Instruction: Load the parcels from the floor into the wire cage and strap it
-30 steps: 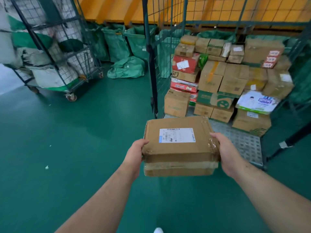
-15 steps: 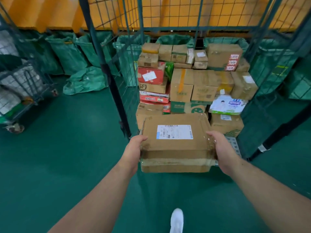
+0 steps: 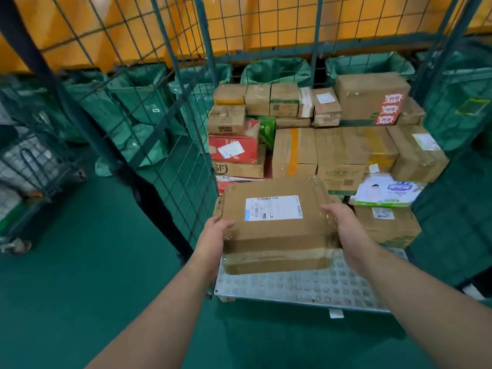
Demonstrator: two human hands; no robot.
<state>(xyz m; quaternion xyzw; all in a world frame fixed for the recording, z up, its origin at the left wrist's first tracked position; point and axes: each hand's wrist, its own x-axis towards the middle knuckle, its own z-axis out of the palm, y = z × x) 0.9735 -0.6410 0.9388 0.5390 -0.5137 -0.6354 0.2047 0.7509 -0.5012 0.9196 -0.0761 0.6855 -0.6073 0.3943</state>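
Green floor (image 3: 80,302) all round, smooth, faint sheen under dull, even light. Orange wall (image 3: 266,25) across back, panels slanting. Row of green sacks (image 3: 277,70) standing open along wall foot. One more green sack (image 3: 133,147) slumped on floor, left of centre. Far left, second trolley (image 3: 29,166) stuffed with pale bags, blurred; its caster (image 3: 16,246) down on floor.

The left hand (image 3: 213,233) and right hand (image 3: 343,225) grip a flat cardboard parcel (image 3: 274,235) by its side edges; it sits low over the perforated metal floor (image 3: 306,286) of the wire cage (image 3: 183,145), perhaps touching it; stacked parcels (image 3: 340,155) fill the back; green sacks (image 3: 138,102) stand beyond the mesh.
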